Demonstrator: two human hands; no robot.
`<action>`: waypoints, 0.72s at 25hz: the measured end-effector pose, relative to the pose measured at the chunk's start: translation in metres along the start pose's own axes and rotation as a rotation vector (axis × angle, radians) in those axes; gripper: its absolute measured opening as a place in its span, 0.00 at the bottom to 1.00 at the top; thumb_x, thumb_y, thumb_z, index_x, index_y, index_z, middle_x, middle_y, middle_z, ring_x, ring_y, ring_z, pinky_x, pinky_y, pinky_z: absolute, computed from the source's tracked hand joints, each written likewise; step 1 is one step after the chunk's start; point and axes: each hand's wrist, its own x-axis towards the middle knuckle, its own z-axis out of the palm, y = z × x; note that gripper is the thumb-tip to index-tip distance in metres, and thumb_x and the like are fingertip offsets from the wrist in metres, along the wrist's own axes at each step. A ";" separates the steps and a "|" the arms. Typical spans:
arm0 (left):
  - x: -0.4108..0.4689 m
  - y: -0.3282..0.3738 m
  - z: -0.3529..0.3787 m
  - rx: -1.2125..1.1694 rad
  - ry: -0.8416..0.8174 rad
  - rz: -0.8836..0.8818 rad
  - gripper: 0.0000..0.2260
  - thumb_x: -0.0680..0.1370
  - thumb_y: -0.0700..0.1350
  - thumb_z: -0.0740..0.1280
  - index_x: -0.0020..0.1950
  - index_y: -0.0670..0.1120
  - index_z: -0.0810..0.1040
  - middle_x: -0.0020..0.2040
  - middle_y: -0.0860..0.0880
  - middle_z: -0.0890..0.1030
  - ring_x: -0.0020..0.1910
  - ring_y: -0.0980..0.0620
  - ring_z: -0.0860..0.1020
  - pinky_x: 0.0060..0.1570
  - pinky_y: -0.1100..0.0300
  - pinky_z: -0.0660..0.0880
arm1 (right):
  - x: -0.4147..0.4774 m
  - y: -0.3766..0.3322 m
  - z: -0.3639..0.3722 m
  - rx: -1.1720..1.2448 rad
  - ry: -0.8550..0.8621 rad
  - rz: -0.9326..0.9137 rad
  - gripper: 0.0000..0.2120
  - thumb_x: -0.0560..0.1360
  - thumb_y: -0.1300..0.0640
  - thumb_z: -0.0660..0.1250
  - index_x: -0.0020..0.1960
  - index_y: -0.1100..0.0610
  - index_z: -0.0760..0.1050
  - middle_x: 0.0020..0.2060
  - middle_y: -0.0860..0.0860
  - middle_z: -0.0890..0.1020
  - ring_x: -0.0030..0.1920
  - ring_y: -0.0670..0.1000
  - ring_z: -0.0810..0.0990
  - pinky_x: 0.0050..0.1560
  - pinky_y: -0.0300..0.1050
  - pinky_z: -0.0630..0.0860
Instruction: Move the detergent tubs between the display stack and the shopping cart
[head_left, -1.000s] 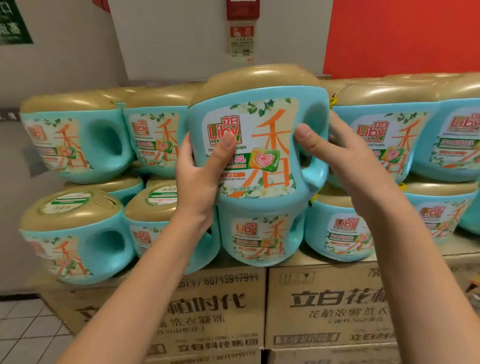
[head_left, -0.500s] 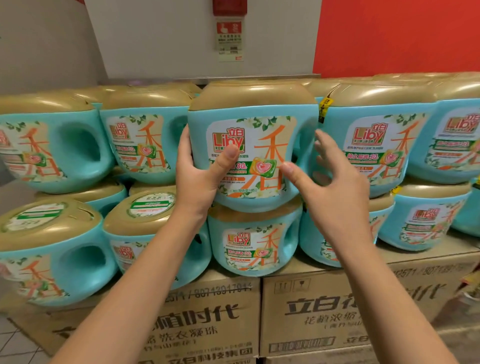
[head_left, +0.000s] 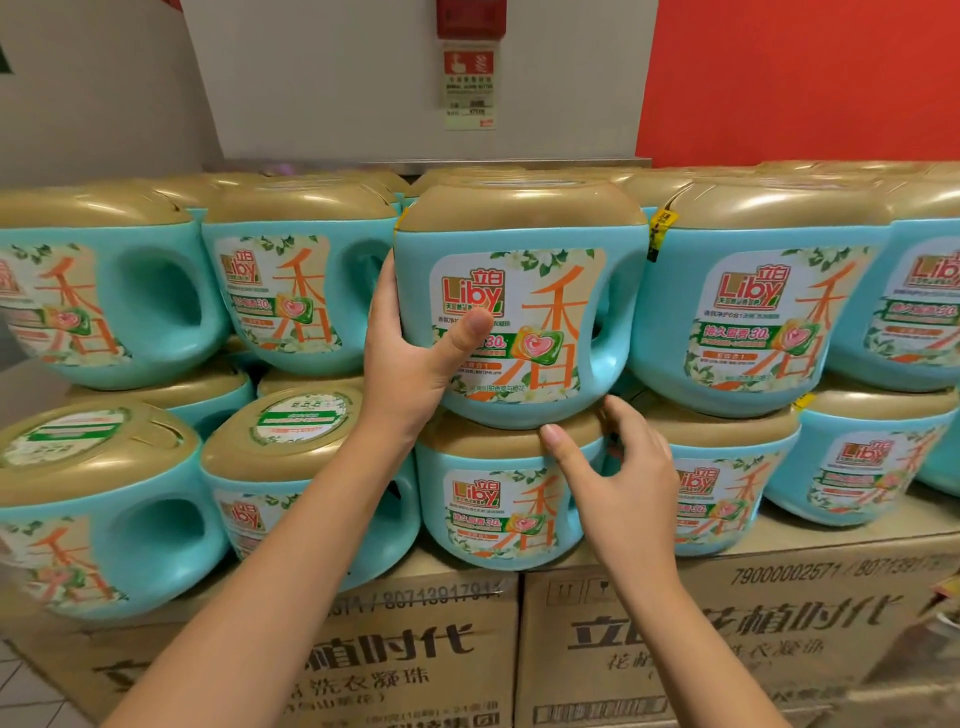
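Note:
A teal detergent tub (head_left: 540, 291) with a gold lid sits in the top row of the display stack, on a lower tub (head_left: 498, 509). My left hand (head_left: 410, 364) holds its left side, thumb across the label. My right hand (head_left: 618, 483) is lower, fingers spread and relaxed in front of the lower tub's lid, holding nothing. Like tubs fill both rows to the left (head_left: 296, 296) and right (head_left: 753, 306). The shopping cart is out of view.
The stack rests on brown cardboard cartons (head_left: 727, 634) printed with Chinese text. Behind are a grey wall panel with a red fire alarm box (head_left: 470, 18), a notice below it, and a red wall (head_left: 800, 78) at right. Floor tiles show at bottom left.
The tub has come down from a raised, tilted position to sit level in the top row. My right hand has let go of its handle side and dropped below it.

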 end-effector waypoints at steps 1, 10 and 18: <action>0.001 0.000 -0.001 0.013 -0.007 0.005 0.49 0.59 0.68 0.75 0.73 0.47 0.65 0.62 0.48 0.79 0.59 0.52 0.80 0.54 0.54 0.80 | 0.000 0.000 0.001 -0.014 -0.018 -0.007 0.33 0.69 0.40 0.70 0.68 0.56 0.72 0.63 0.50 0.76 0.66 0.49 0.69 0.66 0.50 0.69; -0.002 0.001 -0.007 0.074 0.020 0.016 0.46 0.59 0.69 0.74 0.72 0.48 0.68 0.59 0.53 0.81 0.58 0.57 0.80 0.51 0.61 0.80 | -0.004 0.005 0.006 -0.094 -0.062 -0.044 0.42 0.63 0.39 0.76 0.70 0.56 0.67 0.66 0.51 0.71 0.70 0.49 0.64 0.67 0.47 0.65; -0.012 0.010 -0.006 0.194 0.125 0.009 0.39 0.64 0.63 0.74 0.72 0.52 0.65 0.62 0.59 0.76 0.61 0.64 0.75 0.55 0.66 0.76 | -0.002 0.003 0.003 -0.124 -0.104 -0.060 0.42 0.63 0.35 0.72 0.70 0.56 0.67 0.67 0.50 0.71 0.70 0.48 0.62 0.67 0.45 0.66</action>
